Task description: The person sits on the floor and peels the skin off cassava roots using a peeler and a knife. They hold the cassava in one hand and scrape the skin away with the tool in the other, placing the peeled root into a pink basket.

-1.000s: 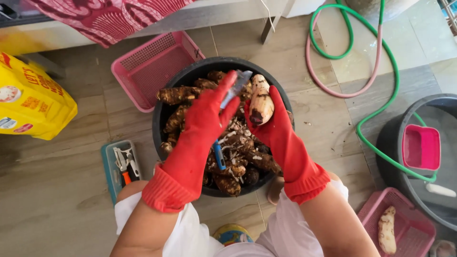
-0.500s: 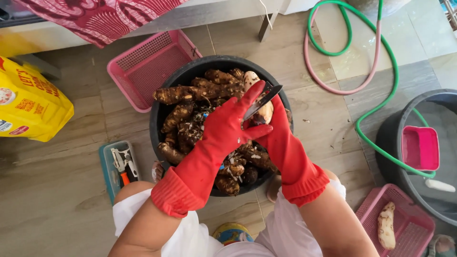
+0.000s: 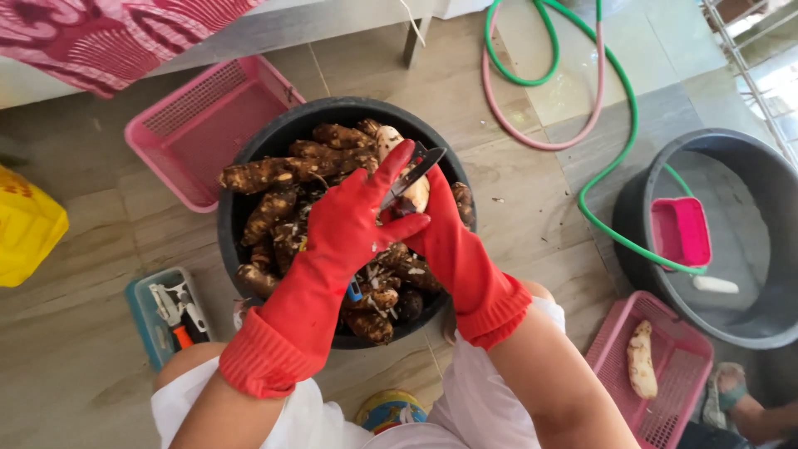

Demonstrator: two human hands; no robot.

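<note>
A black basin (image 3: pixel 249 166) on the floor holds several brown, muddy roots (image 3: pixel 274 170). Both my hands wear red rubber gloves and meet above the basin. My left hand (image 3: pixel 353 224) grips a knife (image 3: pixel 413 173) with a blue handle, its blade pointing up to the right. My right hand (image 3: pixel 445 233) holds a partly peeled pale root (image 3: pixel 416 197) right under the blade. The left glove hides most of that root.
A pink basket (image 3: pixel 199 125) lies behind the basin, and another (image 3: pixel 673 391) at lower right holds a peeled root (image 3: pixel 640 359). There is a grey tub (image 3: pixel 740 208) with a pink scoop (image 3: pixel 680 230), green and pink hoses (image 3: pixel 598 108), a blue tool box (image 3: pixel 166 312) and a yellow container (image 3: pixel 25 229).
My left hand has swung across in front of the right hand with the knife, so the blade now lies against the pale root. The view has drifted slightly.
</note>
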